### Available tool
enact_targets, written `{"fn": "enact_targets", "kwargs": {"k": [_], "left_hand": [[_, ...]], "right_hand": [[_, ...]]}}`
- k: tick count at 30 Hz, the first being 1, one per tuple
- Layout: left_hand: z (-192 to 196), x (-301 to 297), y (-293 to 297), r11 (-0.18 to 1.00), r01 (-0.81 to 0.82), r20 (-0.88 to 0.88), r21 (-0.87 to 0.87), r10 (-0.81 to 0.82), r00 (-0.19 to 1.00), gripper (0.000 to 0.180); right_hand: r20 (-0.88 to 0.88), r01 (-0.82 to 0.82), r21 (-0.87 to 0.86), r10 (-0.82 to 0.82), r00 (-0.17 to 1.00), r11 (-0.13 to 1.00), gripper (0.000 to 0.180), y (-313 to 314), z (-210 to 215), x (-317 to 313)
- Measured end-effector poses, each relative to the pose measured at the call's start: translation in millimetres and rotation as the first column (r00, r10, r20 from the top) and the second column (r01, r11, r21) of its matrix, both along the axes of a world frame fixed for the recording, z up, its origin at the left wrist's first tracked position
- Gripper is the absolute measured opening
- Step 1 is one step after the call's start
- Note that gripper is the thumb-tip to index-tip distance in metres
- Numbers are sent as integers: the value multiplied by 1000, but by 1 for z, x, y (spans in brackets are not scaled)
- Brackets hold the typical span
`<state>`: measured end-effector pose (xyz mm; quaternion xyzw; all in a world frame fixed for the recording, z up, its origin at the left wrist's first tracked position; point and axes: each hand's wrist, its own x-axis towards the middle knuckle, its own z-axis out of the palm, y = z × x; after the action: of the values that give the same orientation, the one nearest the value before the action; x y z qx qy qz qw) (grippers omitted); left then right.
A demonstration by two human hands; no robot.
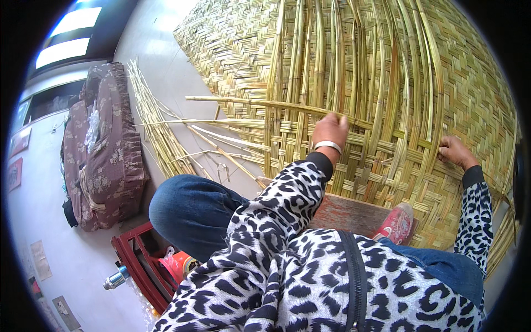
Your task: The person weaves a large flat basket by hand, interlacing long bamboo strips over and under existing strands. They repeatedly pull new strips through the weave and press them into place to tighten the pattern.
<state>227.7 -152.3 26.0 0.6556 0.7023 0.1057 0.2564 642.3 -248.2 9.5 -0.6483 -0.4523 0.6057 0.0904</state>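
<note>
A woven reed mat spreads in front of me, with a newer section whose long upright reed strips run away from me unwoven. Across them lies a crosswise reed strip, its left end sticking out past the mat. My left hand is closed on that strip near the middle, fingertips against the uprights. Beside the rightmost uprights, my right hand has curled fingers close to the strip's right end. What those fingers pinch is hidden.
A wooden board lies under the mat's near edge, by my red shoe. Loose reed strips are heaped on the grey floor at left. Farther left are a cloth-covered piece of furniture and a dark red wooden frame.
</note>
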Motion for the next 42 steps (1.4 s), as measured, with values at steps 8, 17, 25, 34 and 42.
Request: {"fn": "enact_targets", "kwargs": {"k": [8, 17, 25, 34, 42], "left_hand": [[-4, 24, 25, 762, 647, -458, 1, -575, 678, 17], [11, 8, 115, 730, 538, 151, -421, -528, 835, 34], [22, 34, 81, 609, 711, -120, -352, -783, 611, 37], [27, 45, 78, 507, 709, -150, -490, -850, 504, 37], [22, 34, 86, 525, 666, -42, -531, -801, 598, 39]], "right_hand": [[188, -177, 209, 138, 972, 962, 16, -9, -22, 17], [257, -129, 233, 67, 964, 964, 20, -12, -4, 15], [262, -96, 194, 43, 964, 976, 23, -11, 3, 12], [311, -132, 224, 57, 949, 966, 25, -12, -3, 14], [337, -126, 229, 43, 941, 965, 29, -13, 2, 11]]}}
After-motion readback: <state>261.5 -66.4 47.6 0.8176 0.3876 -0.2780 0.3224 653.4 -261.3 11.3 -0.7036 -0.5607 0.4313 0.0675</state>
